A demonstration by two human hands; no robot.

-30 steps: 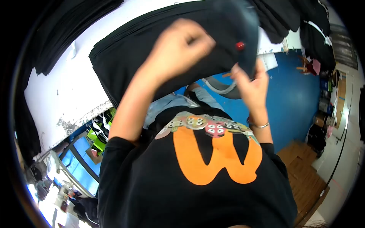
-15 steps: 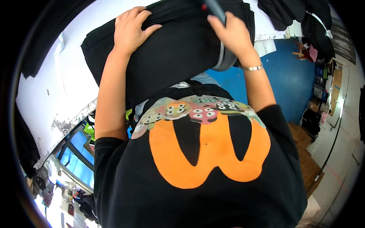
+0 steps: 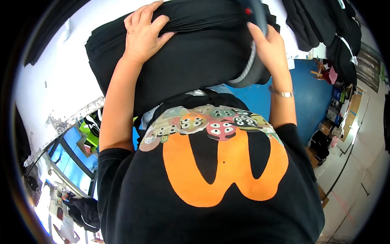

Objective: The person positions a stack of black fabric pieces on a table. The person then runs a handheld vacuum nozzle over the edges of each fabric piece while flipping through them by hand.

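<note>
A thick stack of folded black fabric (image 3: 195,57) lies on the white table, its layered edges showing at the upper left. My left hand (image 3: 144,34) rests on top of it, thumb and fingers apart, on the creased upper layers. At the right side of the stack, my right hand (image 3: 273,49) is closed around a dark grey handheld device (image 3: 257,18) with a red button. A grey ribbed hose (image 3: 247,71) curves down below that hand, over the fabric's right edge. The far end of the device is cut off at the top of the view.
More black garments (image 3: 302,24) hang or lie at the upper right, one bundle tied with a white strip. The white table (image 3: 53,89) has a chipped front edge. Blue floor (image 3: 304,97) shows at the right, with boxes (image 3: 325,126) along the wall.
My right hand has moved to the right and slightly down with the grey device, and the hose has shifted with it. My left hand stays on the fabric, its fingers more bent.
</note>
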